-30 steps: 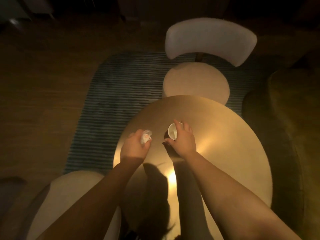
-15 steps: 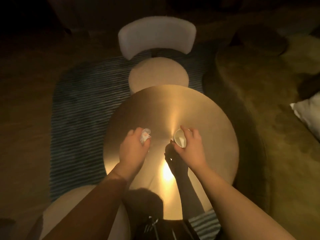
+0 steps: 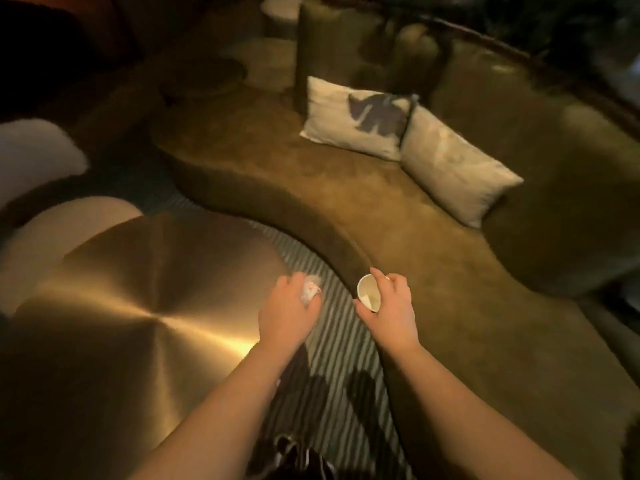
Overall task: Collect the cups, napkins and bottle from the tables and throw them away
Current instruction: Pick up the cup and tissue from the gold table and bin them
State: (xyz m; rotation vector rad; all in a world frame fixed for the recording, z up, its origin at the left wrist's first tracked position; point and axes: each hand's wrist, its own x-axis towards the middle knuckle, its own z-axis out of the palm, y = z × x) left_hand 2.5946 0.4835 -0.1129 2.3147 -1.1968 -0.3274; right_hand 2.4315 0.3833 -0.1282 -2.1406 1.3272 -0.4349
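Note:
My left hand (image 3: 287, 308) is closed around a crumpled white napkin (image 3: 309, 289), which sticks out past the fingers. My right hand (image 3: 389, 308) grips a small white paper cup (image 3: 367, 293), tilted so its open mouth faces left and toward me. Both hands hover over the striped rug (image 3: 332, 344), just right of the round brass table (image 3: 138, 317). The tabletop shows nothing on it in view.
A curved olive sofa (image 3: 398, 244) sweeps from the far left to the near right, with two pale cushions (image 3: 356, 116) on it. A pale chair (image 3: 38, 188) stands left of the table. Another low round table (image 3: 204, 76) sits far back, dim.
The view has swung right, so the table now lies to the left and the sofa fills the frame. Both hands, still holding napkin and cup, have left the tabletop and are over the rug.

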